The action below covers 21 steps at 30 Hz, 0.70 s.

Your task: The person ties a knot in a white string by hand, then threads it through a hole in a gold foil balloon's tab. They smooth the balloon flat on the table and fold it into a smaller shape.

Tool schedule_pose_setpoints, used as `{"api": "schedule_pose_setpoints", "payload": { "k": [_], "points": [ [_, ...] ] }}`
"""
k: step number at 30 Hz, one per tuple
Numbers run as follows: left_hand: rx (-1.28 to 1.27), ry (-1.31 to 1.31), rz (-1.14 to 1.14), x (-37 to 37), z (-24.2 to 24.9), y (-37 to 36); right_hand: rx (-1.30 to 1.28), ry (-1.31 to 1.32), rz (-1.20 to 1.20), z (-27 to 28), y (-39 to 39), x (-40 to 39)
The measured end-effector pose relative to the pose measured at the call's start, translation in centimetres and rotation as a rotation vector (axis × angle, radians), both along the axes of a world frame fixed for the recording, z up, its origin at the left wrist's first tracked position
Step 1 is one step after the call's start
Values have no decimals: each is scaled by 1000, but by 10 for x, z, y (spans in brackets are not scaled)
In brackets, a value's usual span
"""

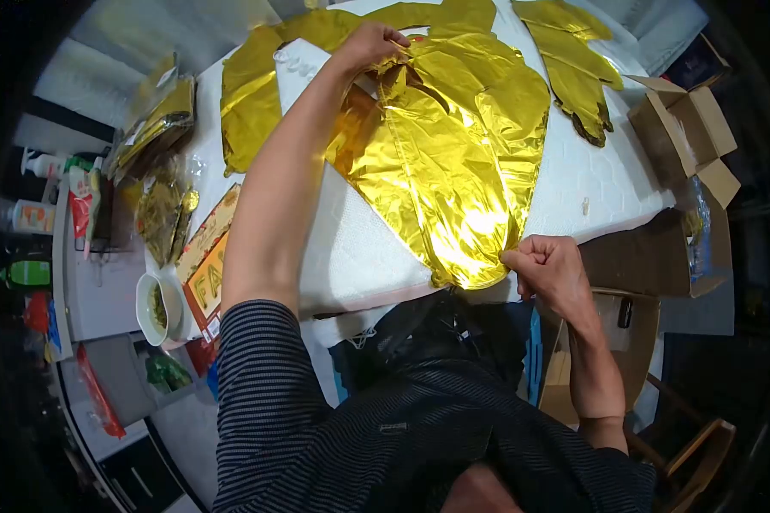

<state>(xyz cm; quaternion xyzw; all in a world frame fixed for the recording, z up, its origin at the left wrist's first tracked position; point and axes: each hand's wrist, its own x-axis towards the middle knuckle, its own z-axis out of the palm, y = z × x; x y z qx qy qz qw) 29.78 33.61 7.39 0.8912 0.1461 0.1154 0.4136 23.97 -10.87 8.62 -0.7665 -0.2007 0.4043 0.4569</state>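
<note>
A large shiny gold foil sheet (462, 154) lies over the white padded surface (359, 248), its narrow lower end at the front edge. My left hand (375, 47) reaches to the foil's upper left part, fingers bent and closed on it beside a dark fold. At the lower right corner of the foil, my right hand (546, 272) pinches the edge between thumb and fingers. More gold foil pieces lie behind, one at the upper left (250, 103) and another at the upper right (573, 64).
Open cardboard boxes (689, 128) stand at the right. Packed gold items (158, 120), a printed card (207, 278) and a white bowl (154, 309) are on the left. Farther left are bottles (32, 216) and a drawer unit with a red item (98, 393).
</note>
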Motion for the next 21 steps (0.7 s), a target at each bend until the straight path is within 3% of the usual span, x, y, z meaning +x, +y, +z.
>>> {"api": "schedule_pose_setpoints", "payload": {
  "k": [6, 12, 15, 17, 21],
  "points": [
    [92, -24, 0, 4, -15, 9, -28, -23, 12, 1, 0, 1],
    [-14, -11, -21, 4, -11, 11, -11, 2, -4, -2, 0, 1],
    [108, -64, 19, 8, -16, 10, -18, 6, -8, -2, 0, 2],
    [605, -148, 164, -21, 13, -42, -27, 7, -12, -2, 0, 3],
    [785, -248, -187, -44, -6, -85, -3, 31, 18, -2, -1, 6]
  ]
}}
